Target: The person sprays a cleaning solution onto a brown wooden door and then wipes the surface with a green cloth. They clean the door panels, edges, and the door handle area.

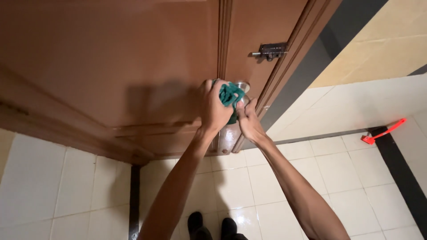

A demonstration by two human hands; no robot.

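Your black shoes (211, 226) stood on the white tiled floor (338, 178). Higher up, your left hand (214, 106) gripped a bunched green cloth (230, 95) against the metal doorknob (242, 87) on the brown door (111, 58), while your right hand (249, 122) pinched the cloth's lower edge.

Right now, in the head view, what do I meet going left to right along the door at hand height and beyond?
Left hand → green cloth → right hand → red tool against the tiled wall.
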